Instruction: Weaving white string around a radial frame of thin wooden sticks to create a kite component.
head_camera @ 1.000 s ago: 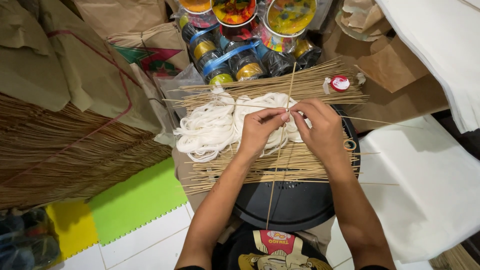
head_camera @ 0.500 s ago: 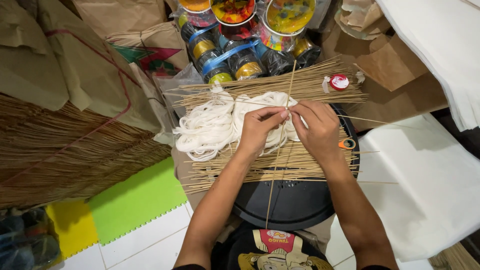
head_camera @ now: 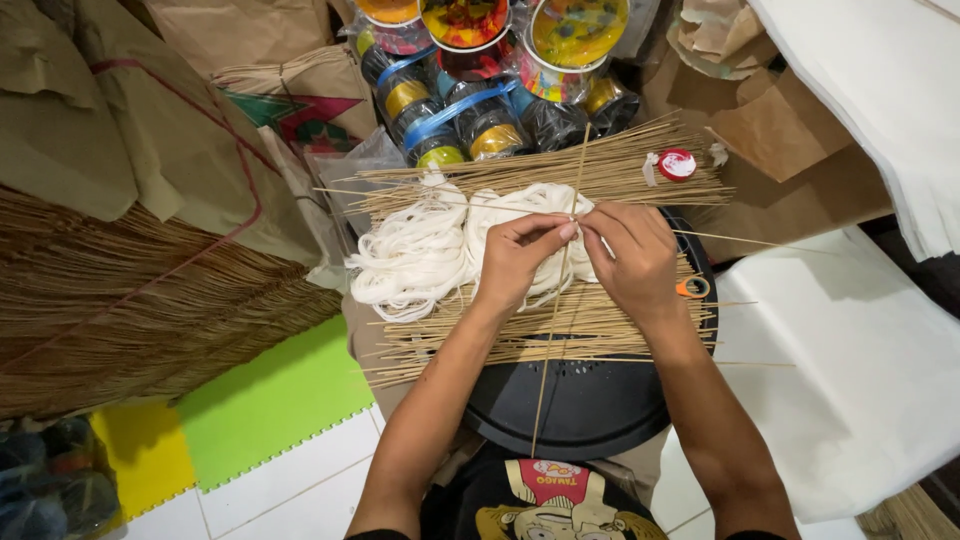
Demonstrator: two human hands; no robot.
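My left hand [head_camera: 515, 258] and my right hand [head_camera: 632, 258] meet over a black round stool top [head_camera: 590, 400]. Both pinch a long thin bamboo stick [head_camera: 552, 345] that runs upright from near my chest to past the far sticks. A fine white thread seems to run between my fingertips at the stick. Under my hands lie hanks of white string [head_camera: 420, 250] and two rows of thin bamboo sticks [head_camera: 520, 335], the far row [head_camera: 620, 172] nearer the jars.
A small red-and-white spool [head_camera: 677, 164] lies on the far sticks. Orange scissor handles [head_camera: 692, 288] peek out by my right wrist. Plastic jars with taped lids [head_camera: 470, 90] stand at the back. Brown paper and a big stick bundle [head_camera: 120, 300] fill the left; white sheets [head_camera: 850, 370] the right.
Both hands have stayed at the same spot on the upright stick, with only small finger movements there. The sticks and string under them have not shifted.
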